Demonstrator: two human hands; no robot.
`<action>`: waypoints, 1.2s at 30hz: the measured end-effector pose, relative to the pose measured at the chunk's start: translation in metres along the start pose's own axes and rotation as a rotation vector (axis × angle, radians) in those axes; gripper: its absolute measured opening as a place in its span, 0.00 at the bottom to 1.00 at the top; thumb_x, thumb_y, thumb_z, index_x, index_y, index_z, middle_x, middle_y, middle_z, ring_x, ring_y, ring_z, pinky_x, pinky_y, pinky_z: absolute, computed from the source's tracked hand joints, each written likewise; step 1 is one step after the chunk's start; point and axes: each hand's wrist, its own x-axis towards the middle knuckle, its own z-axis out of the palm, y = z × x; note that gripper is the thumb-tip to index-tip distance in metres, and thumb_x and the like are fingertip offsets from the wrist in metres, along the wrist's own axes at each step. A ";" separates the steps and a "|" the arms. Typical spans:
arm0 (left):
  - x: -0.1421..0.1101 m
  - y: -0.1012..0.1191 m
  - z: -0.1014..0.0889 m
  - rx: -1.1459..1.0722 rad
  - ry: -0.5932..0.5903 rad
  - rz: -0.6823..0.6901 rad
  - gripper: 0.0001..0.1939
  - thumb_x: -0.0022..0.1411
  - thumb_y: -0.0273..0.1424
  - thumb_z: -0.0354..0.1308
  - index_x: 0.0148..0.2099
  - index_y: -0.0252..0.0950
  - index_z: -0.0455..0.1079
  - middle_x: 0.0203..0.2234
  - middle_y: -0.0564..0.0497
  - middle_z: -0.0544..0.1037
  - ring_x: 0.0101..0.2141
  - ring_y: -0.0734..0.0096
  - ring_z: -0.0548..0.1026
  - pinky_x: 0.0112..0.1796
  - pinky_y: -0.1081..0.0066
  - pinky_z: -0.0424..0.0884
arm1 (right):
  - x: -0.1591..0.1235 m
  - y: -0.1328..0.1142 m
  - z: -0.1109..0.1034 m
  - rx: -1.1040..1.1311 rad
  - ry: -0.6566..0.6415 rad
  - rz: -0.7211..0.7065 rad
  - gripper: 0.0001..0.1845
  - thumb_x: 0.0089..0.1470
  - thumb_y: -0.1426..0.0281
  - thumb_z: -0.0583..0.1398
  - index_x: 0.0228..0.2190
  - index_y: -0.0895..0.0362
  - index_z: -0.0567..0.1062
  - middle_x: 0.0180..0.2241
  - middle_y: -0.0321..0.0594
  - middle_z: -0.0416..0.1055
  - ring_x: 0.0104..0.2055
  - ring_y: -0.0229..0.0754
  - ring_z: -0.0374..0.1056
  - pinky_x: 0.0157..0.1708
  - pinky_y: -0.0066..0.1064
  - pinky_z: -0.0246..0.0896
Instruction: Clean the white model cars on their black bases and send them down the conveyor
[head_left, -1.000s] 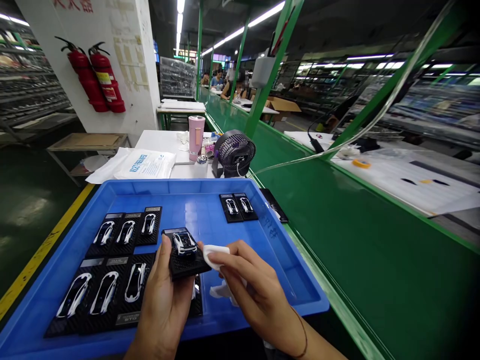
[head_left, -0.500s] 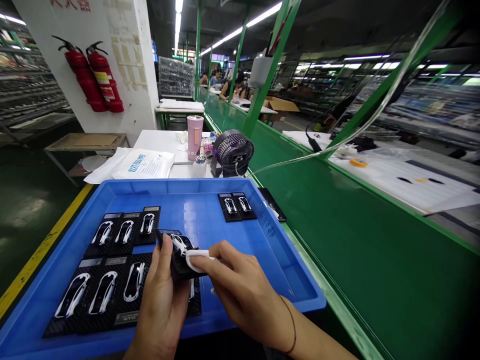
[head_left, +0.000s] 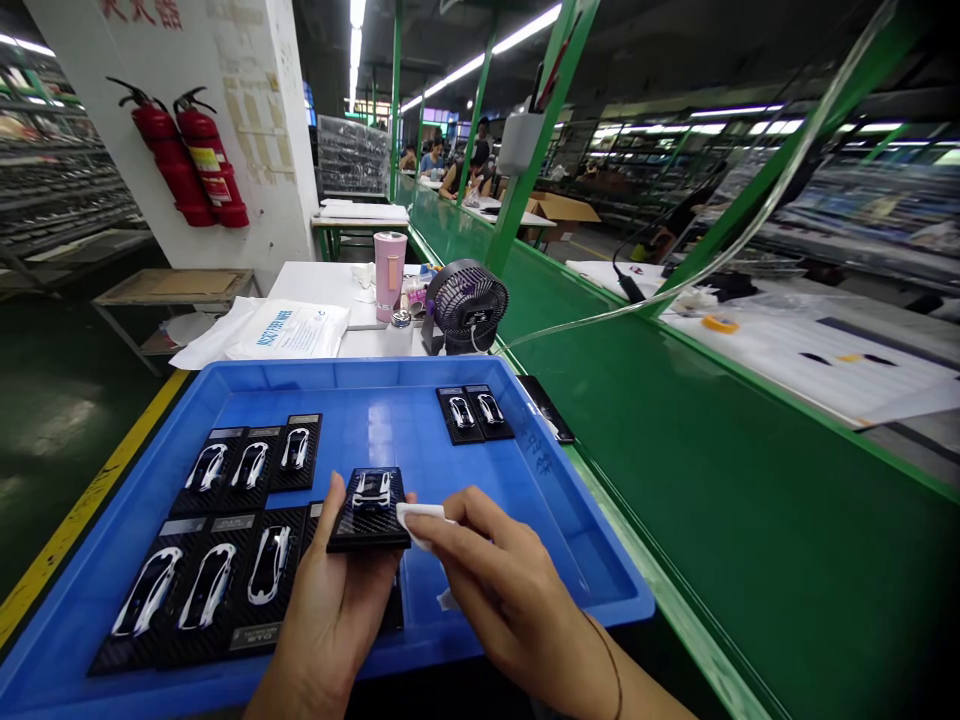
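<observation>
**White cloth [head_left: 421, 514] now sitting at the base's edge**

In the head view, my left hand [head_left: 330, 595] is gripping the black base [head_left: 367, 537] between thumb and fingers, holding its model car [head_left: 372, 490] above the blue tray [head_left: 487, 460]. My right hand's thumb and fingers are pinching the cloth. Half a second ago it was covering the car's front; now it is lying at the base's right edge, leaving the car showing.

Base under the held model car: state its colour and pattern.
Black base, with a fine woven-looking pattern; it shows best in the head view.
</observation>
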 end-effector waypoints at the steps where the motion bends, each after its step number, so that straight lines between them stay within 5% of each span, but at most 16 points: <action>1: 0.001 -0.001 -0.001 0.004 0.000 -0.012 0.11 0.61 0.31 0.49 0.40 0.26 0.65 0.34 0.40 0.73 0.34 0.64 0.74 0.36 0.64 0.73 | 0.000 -0.001 0.000 0.007 0.001 -0.001 0.28 0.52 0.82 0.51 0.54 0.54 0.60 0.36 0.42 0.59 0.37 0.29 0.57 0.35 0.22 0.57; 13: -0.001 -0.007 -0.002 0.017 -0.015 -0.095 0.16 0.61 0.33 0.49 0.42 0.21 0.63 0.33 0.36 0.71 0.34 0.60 0.74 0.34 0.65 0.73 | -0.003 -0.009 -0.003 0.051 0.000 0.001 0.27 0.52 0.82 0.51 0.53 0.53 0.61 0.35 0.41 0.59 0.36 0.28 0.58 0.36 0.21 0.58; 26: -0.008 -0.006 0.000 0.074 0.030 0.058 0.08 0.58 0.31 0.54 0.38 0.31 0.67 0.31 0.46 0.73 0.31 0.70 0.72 0.32 0.70 0.73 | 0.003 -0.005 -0.014 0.013 -0.007 0.022 0.22 0.53 0.80 0.51 0.50 0.56 0.65 0.35 0.41 0.59 0.35 0.27 0.57 0.35 0.19 0.57; 36: -0.018 -0.005 0.000 0.329 0.058 0.213 0.18 0.54 0.39 0.57 0.46 0.37 0.67 0.32 0.49 0.72 0.32 0.73 0.71 0.31 0.76 0.71 | 0.010 -0.011 -0.006 -0.121 -0.162 0.073 0.23 0.53 0.77 0.49 0.50 0.51 0.64 0.37 0.40 0.60 0.37 0.30 0.58 0.34 0.20 0.56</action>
